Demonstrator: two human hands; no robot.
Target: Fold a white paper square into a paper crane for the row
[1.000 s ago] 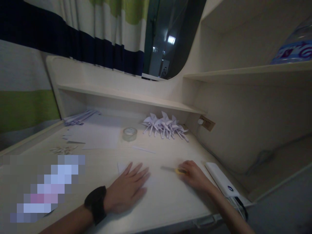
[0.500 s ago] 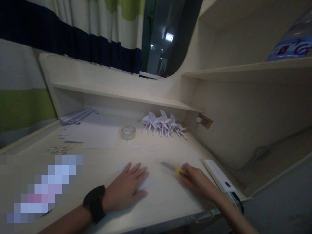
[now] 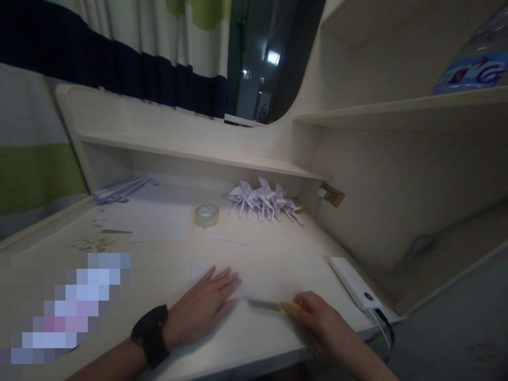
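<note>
Only unreadable lettering, bottle label (image 3: 472, 74).

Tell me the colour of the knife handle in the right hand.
Yellow, on the knife under the right hand; head view.

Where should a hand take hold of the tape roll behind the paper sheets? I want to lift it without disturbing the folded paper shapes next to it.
Grip the tape roll across its outer rim, coming straight down from above. It lies flat on the desk with its open core up, so both rim sides are free. The folded paper shapes sit to its right, so a sideways approach from there looks riskier.
</note>
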